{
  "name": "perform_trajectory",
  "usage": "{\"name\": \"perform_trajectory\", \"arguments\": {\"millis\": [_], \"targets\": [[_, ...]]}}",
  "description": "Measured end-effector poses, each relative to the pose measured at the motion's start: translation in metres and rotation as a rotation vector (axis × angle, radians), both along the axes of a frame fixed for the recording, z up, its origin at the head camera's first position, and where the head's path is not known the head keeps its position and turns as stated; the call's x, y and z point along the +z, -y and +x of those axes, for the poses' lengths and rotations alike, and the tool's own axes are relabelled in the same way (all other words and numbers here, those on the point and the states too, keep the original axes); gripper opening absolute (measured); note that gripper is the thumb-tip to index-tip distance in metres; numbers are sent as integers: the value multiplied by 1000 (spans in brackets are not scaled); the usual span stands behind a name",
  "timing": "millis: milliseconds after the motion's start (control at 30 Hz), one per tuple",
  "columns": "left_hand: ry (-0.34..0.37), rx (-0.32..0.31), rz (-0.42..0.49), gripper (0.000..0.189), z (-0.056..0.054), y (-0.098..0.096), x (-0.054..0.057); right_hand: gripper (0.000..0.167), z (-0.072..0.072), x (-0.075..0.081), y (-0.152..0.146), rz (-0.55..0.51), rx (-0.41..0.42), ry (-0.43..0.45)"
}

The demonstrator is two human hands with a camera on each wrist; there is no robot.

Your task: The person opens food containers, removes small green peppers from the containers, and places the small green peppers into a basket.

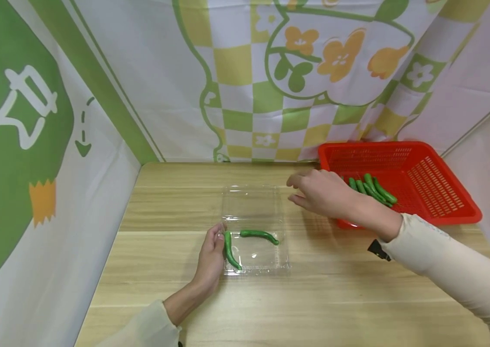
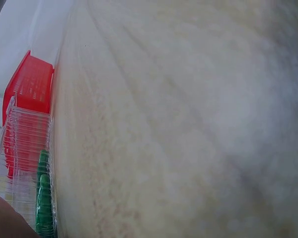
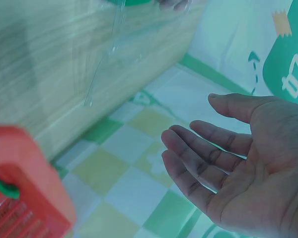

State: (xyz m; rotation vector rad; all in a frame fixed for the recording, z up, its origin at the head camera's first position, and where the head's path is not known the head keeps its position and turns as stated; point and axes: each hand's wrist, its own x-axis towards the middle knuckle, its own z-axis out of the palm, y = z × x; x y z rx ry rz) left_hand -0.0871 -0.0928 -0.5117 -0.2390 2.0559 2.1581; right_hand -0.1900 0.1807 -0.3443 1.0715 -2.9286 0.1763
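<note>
A clear plastic clamshell box [image 1: 258,258] lies on the table with its lid folded back toward the wall. Inside it are two green chili peppers, one chili pepper [image 1: 259,234] along the back and another chili pepper [image 1: 230,250] along the left side. My left hand [image 1: 210,258] holds the box's left edge between thumb and fingers. To the right of the lid, my right hand [image 3: 248,163] is in the air with nothing in it, its fingers loosely extended. It is close to the left side of a red plastic basket [image 1: 444,180], where several green chili peppers [image 1: 375,189] lie.
The wooden table [image 1: 153,270] runs back to a printed cloth wall [image 1: 271,111]. Another cloth wall [image 1: 110,193] stands on the left. The basket takes up the table's back right corner, partly covered by the right forearm.
</note>
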Motion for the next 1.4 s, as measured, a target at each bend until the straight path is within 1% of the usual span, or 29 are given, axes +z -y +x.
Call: {"name": "perform_trajectory", "arguments": {"millis": [267, 400, 633, 833, 1100, 1267, 1400], "targets": [[1, 5, -7, 48, 0, 0, -1, 29, 13, -11, 23, 8, 69, 30], [-5, 8, -7, 48, 0, 0, 0, 29, 19, -21, 32, 26, 102, 40], [4, 13, -3, 48, 1, 0, 0, 27, 27, -36, 47, 49, 131, 99], [1, 7, -7, 48, 0, 0, 1, 15, 29, -46, 57, 64, 161, 116], [1, 2, -7, 48, 1, 1, 2, 14, 32, -64, 72, 94, 182, 157], [5, 12, -6, 48, 0, 0, 2, 5, 35, -75, 81, 131, 196, 133], [6, 15, -9, 48, 0, 0, 2, 3, 35, -83, 86, 166, 189, 136]]}}
